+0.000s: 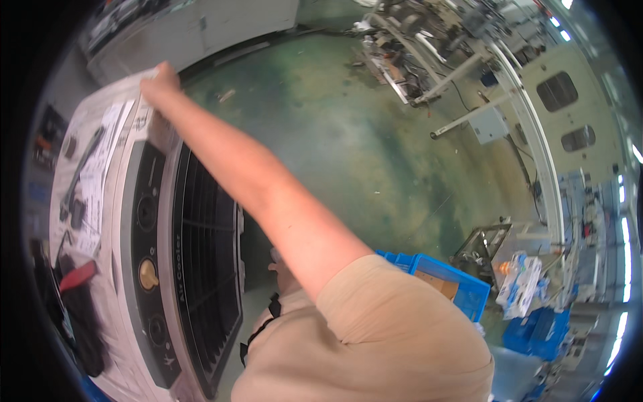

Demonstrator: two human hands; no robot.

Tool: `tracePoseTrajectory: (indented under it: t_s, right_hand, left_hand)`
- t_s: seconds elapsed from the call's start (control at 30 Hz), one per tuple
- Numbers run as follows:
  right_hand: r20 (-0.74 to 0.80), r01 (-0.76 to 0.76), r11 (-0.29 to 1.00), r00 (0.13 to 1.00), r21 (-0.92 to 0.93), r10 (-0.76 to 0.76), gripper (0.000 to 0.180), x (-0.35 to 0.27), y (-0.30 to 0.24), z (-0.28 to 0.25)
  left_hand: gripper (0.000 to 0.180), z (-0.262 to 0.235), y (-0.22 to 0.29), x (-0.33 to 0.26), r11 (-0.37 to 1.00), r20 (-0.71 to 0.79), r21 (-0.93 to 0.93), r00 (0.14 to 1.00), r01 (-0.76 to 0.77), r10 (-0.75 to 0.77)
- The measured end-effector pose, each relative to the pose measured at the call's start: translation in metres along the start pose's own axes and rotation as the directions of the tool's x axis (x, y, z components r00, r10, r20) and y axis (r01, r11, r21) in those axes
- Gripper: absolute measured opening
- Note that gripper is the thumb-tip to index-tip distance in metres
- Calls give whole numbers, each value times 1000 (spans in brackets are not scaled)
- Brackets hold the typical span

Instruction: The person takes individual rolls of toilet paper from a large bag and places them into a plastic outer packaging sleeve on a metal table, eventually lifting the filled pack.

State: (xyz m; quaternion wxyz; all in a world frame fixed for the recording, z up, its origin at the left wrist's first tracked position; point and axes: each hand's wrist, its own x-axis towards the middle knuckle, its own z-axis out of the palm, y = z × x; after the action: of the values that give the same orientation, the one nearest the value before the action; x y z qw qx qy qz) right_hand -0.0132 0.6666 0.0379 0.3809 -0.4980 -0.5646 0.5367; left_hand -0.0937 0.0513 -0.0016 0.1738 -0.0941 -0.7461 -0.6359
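Note:
My right arm stretches across to the far left, and my right hand (161, 86) is closed at the far corner of a portable air cooler (142, 187), around its top edge. The cooler is pale, with a dark control panel, a yellowish knob (148, 275) and a black louvred grille (207, 248). On its top lie printed sheets (107, 167), a long dark wrench (82, 171), a red object (78, 275) and a dark cloth or bag (86, 328). My left hand does not show clearly. A small skin-toned shape beside my right arm is too hidden to identify.
Green floor (321, 134) stretches beyond my arm. A grey cabinet (221, 23) stands at the far left. Machine parts (408, 53) and a metal frame (529, 120) are at the far right. Blue crates (472, 295) sit near my right shoulder.

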Motion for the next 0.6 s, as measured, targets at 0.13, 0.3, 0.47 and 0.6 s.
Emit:
tracePoseTrajectory:
  t_s: [0.13, 0.3, 0.47, 0.6]
  right_hand:
    - [19, 116, 986, 993, 116, -119, 69, 12, 10, -17]
    - [-93, 161, 971, 985, 177, -147, 75, -65, 26, -22]
    - [-602, 555, 810, 717, 189, -351, 34, -217, 144, -71]
    - [-584, 369, 870, 803, 328, -120, 32, -410, 296, -111]
  left_hand:
    - [42, 8, -17, 17, 996, 87, -26, 992, -89, 91]
    - [36, -9, -48, 50, 984, 191, -46, 965, -172, 178]
    - [30, -15, -89, 81, 966, 336, -100, 906, -237, 257]
    - [27, -25, -112, 102, 885, 426, -121, 781, -451, 456]
